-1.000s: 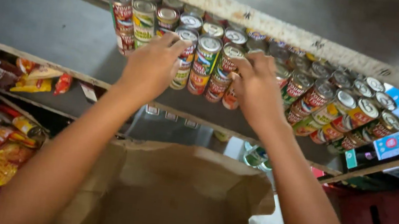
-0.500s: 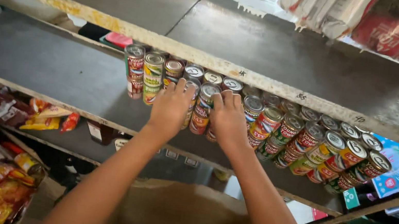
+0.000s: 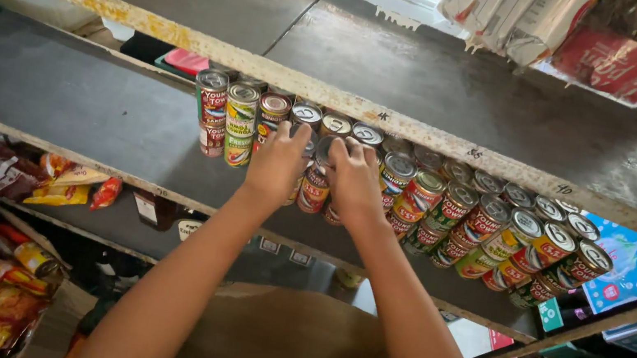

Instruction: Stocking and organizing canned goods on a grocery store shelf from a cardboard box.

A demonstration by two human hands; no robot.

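Stacked cans (image 3: 448, 205) line the middle shelf (image 3: 79, 112), snack packets (image 3: 44, 178) below.

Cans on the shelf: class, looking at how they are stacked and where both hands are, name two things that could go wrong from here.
1. The cans stand two high near the shelf front; a nudge from the left hand or right hand could topple one over the edge.
2. Both hands crowd the same stack, so a can could slip from either grip.

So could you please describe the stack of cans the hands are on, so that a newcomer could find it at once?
Look at the dark middle shelf and its long row of stacked cans. The stack in question stands near the row's left end, just right of the green-and-yellow cans. Unlike its neighbours, it is covered by both hands, left hand and right hand.
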